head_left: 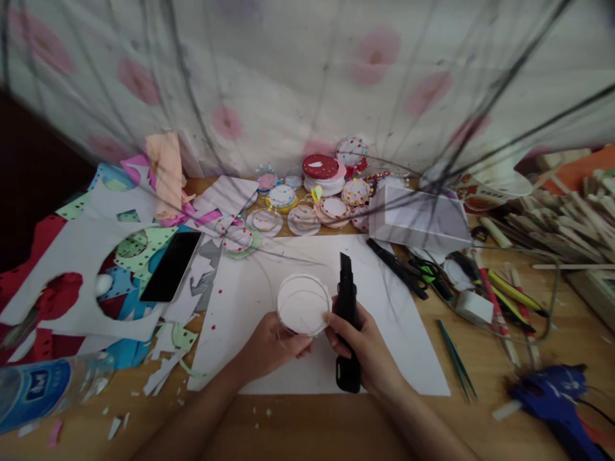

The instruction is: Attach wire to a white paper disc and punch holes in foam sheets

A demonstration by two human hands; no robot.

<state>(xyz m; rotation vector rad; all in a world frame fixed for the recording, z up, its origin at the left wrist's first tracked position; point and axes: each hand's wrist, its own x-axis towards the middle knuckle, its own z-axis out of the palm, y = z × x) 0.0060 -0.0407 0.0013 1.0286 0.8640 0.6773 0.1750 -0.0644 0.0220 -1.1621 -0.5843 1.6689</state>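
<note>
Between both hands, above a white sheet (398, 358), is a round white disc (303, 304), seemingly of paper or card. My left hand (271, 346) grips its lower left edge, fingers curled beneath. My right hand (360, 339) holds a black utility knife (346, 307) upright in its fingers, the blade end pointing away from me. The right thumb also touches the disc's right edge. Behind the sheet stand several small decorated paper cakes (303, 219) with dotted tops. Some of the right fingers are hidden behind the knife.
Left lie paper scraps (72, 256), a phone (172, 267) and a plastic bottle (52, 387). To the right are a white box (420, 221), a black pen-like tool (396, 267), green tweezers (456, 360), yellow-handled pliers (516, 294), a blue glue gun (552, 400) and wooden sticks (562, 218).
</note>
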